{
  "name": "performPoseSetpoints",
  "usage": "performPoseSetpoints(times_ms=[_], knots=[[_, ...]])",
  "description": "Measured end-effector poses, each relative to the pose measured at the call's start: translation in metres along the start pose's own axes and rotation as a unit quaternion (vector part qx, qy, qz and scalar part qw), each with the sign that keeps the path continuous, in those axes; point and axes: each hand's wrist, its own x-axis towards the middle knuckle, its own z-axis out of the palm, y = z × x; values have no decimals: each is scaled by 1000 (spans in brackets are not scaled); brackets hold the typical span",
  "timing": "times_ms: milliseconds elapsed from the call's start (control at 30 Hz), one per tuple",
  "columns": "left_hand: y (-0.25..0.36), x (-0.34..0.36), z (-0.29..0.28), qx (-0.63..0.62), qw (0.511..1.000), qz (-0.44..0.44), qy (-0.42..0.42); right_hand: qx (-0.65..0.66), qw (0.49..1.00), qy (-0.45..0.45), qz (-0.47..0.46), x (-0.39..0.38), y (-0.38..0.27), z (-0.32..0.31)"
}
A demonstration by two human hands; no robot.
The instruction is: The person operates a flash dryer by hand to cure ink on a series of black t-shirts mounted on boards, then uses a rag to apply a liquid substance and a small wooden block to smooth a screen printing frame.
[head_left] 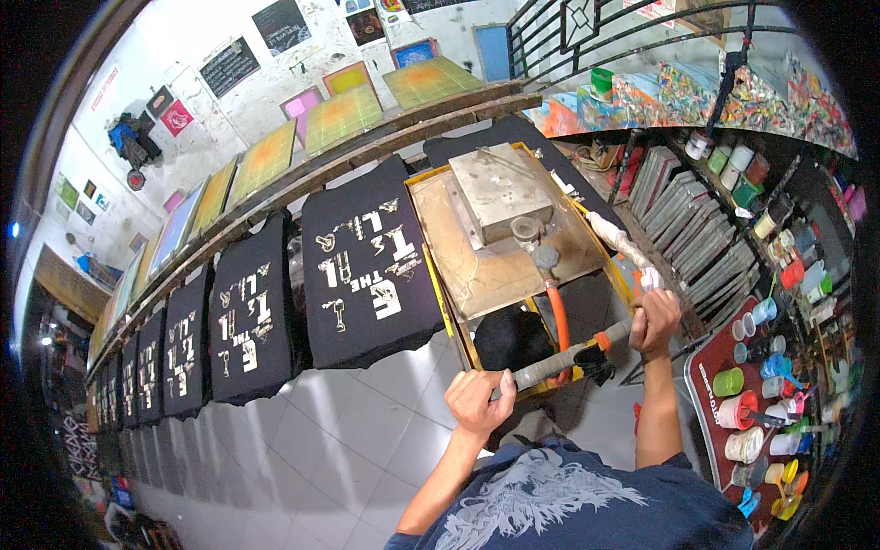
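My left hand [478,401] is closed around the left end of a grey wrapped bar [566,359]. My right hand [654,321] grips its right end, beside a white-wrapped part [612,236] on the rail. The bar crosses the near end of a yellow-framed unit [423,284] carrying a metal plate [486,275], a metal box [500,183], a valve [544,259] and an orange hose [556,316]. Left of it, black shirts [367,321] with white prints lie on a row of boards; the shirt under the unit is mostly hidden.
Behind are a wooden rail [321,142], coated screens [339,122] leaning at the wall, and a metal railing [541,41]. At right are stacked screens [674,215], shelved paint containers [793,275] and a red tray [706,394] with cups. Tiled floor [348,458] shows below the boards.
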Motion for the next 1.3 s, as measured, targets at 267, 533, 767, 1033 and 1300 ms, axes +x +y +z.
performPoseSetpoints(times_ms=[267,533,767,1033,1300], knots=[[-3,-4,2,11,1000,-7,17,-4,1000,16,-11,1,2,2],[-4,-6,1,19,1000,0,14,13,1000,13,3,0,1,3],[-6,-8,4,15,1000,-3,10,3,1000,18,4,0,2,1],[-6,-8,3,12,1000,-3,11,10,1000,23,-6,2,0,-1],[-3,-8,1,29,1000,-8,8,16,1000,22,-11,4,-1,1]])
